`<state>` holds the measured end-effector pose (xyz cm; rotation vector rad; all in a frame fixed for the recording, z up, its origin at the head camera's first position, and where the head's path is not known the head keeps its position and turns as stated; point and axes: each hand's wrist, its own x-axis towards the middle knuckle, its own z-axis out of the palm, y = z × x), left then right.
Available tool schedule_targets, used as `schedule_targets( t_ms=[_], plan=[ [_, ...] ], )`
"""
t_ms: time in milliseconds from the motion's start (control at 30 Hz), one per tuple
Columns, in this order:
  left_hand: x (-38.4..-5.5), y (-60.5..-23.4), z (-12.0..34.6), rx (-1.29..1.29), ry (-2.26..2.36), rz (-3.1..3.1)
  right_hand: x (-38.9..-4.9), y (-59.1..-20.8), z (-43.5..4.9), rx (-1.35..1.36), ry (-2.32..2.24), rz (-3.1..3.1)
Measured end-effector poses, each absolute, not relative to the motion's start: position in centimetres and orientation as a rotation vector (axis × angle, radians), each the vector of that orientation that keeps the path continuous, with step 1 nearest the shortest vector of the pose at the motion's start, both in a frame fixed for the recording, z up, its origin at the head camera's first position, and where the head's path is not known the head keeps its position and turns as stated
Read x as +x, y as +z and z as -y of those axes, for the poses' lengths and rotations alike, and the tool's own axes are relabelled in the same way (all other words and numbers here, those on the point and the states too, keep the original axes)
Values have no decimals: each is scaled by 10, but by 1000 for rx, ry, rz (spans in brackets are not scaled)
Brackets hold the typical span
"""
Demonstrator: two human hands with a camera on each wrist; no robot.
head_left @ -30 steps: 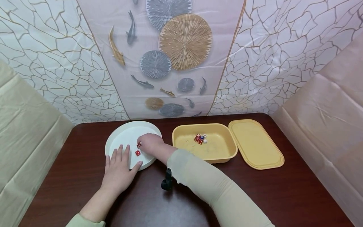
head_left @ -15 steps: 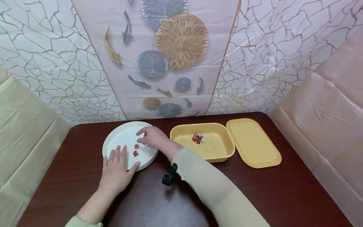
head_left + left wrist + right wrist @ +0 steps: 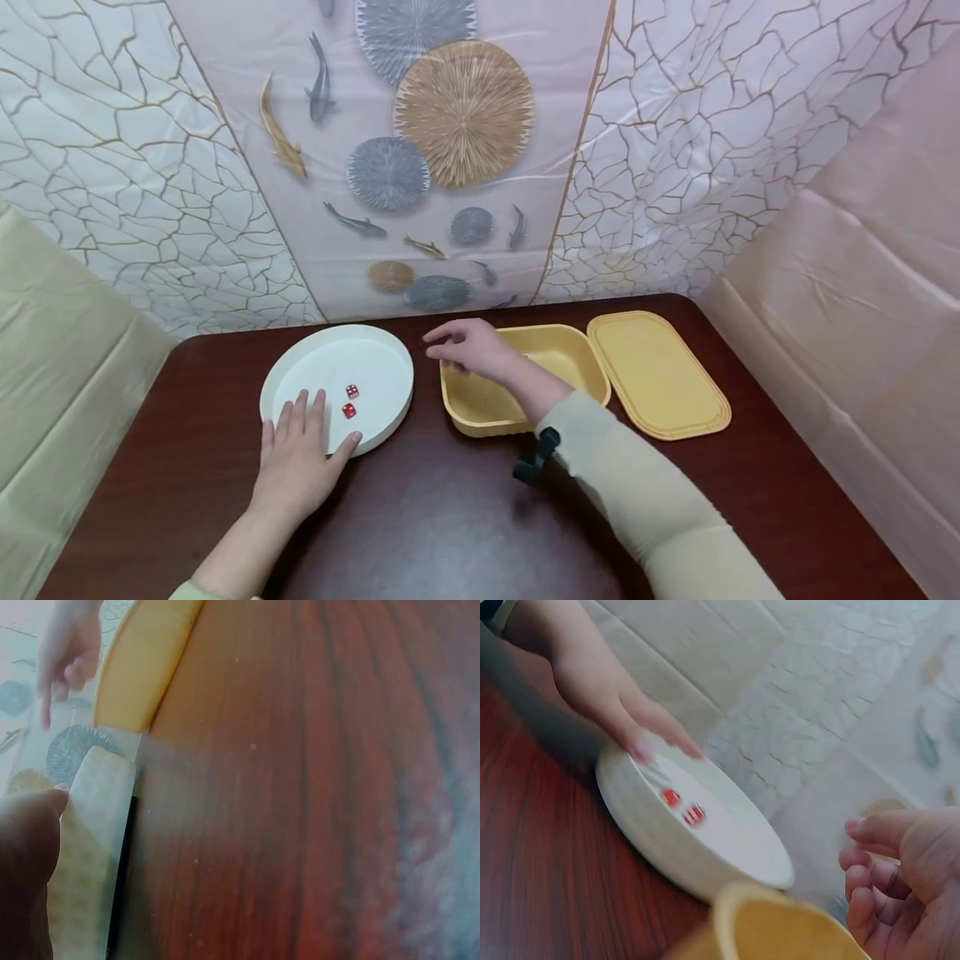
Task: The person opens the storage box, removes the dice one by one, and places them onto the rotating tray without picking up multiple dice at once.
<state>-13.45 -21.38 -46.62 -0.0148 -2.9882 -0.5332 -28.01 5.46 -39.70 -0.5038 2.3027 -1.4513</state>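
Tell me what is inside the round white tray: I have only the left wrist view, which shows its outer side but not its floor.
Observer: Two red dice lie on the floor of the round white tray, to the right of the fingertips of the left hand in the head view and apart from them.
Operator: Good. I can see one end of the yellow container; what lies past its other end?
Observer: A flat yellow lid lies there on the dark table, next to the container's right end in the head view; whether the two touch I cannot tell.
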Motion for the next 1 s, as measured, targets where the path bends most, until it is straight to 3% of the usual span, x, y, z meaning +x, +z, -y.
schedule_targets(
  t_ms=[467,1000],
  plan=[
    [-134,-468,216,-15,-548,2982,-280,-395,-176,-297,-1496,-2391],
    [-135,-468,215,-19,-540,2970,-281,-416,-186,-342,-1315,-2528]
  ],
)
